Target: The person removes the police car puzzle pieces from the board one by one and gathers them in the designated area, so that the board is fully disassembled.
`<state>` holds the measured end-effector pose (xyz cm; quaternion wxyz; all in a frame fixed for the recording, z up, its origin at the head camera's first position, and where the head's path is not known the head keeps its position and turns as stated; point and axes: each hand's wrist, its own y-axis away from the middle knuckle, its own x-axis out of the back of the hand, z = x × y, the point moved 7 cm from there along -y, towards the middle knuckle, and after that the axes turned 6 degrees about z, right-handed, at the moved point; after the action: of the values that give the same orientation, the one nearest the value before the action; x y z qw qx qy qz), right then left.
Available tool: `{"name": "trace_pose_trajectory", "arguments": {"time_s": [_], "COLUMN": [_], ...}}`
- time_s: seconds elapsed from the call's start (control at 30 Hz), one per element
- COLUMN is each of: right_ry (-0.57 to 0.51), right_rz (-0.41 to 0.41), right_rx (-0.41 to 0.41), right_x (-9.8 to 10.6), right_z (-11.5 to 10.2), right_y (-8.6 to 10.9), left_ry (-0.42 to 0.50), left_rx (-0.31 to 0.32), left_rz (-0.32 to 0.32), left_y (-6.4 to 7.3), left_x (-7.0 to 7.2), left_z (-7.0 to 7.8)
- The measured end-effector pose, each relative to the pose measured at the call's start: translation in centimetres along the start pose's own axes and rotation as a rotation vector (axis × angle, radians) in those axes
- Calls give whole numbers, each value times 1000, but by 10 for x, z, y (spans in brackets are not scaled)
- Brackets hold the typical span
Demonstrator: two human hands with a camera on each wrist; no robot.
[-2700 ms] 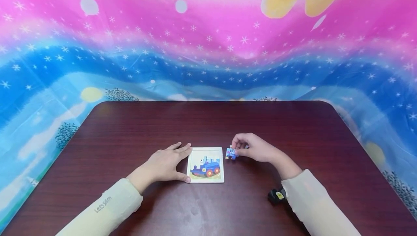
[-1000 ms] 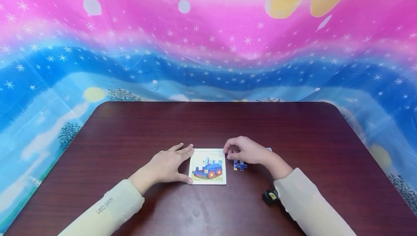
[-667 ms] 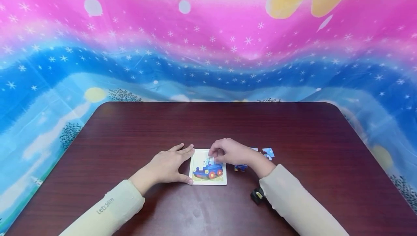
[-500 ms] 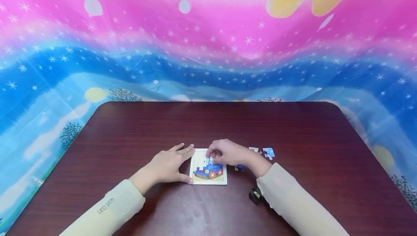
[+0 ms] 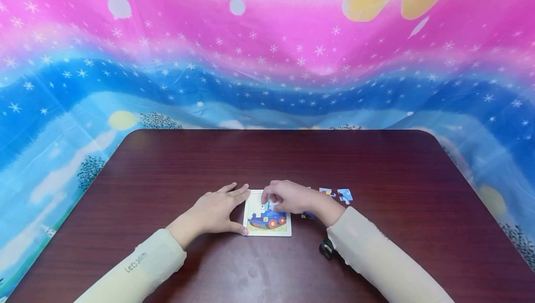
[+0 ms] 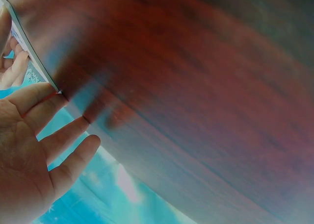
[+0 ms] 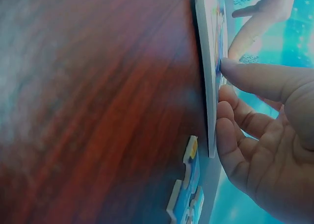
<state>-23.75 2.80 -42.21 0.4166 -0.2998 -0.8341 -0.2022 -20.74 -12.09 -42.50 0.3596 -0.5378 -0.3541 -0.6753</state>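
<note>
A square white-rimmed jigsaw puzzle tray (image 5: 267,234) lies on the table, its picture a blue vehicle with red wheels. My left hand (image 5: 215,210) steadies the tray's left side with fingers spread, thumb at the near corner and index finger at the far one. Over the tray's upper right part, my right hand (image 5: 290,196) has thumb and fingers curled together on a puzzle piece, mostly hidden under them. In the right wrist view the thumb (image 7: 255,77) and fingertips come right down to the tray's face (image 7: 219,37).
Loose puzzle pieces lie right of the tray: a light blue one (image 5: 344,195), one with yellow and red (image 5: 327,192), and a dark blue one (image 5: 308,215) partly behind the right hand. A black strap-like device (image 5: 327,249) hangs at the right cuff. A patterned cloth (image 5: 267,70) stands behind the table.
My right hand has gone left from the loose pieces to above the tray, then shifted slightly nearer on it. More loose pieces now show behind it. The left hand keeps its place.
</note>
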Motion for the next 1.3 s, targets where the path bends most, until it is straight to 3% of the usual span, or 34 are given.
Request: {"name": "trace_pose_trajectory", "arguments": {"time_s": [0.4, 1.3], "right_ry": [12, -95], "right_rz": [-27, 28], "right_rx": [12, 41], "right_x": [1, 2], "right_z": [-6, -8], "right_y": [-3, -2], "left_ry": [-10, -12], "left_rx": [3, -3], "left_rz": [1, 1], "left_y": [-1, -1], "left_x": [1, -1], "left_z": [-1, -1]}}
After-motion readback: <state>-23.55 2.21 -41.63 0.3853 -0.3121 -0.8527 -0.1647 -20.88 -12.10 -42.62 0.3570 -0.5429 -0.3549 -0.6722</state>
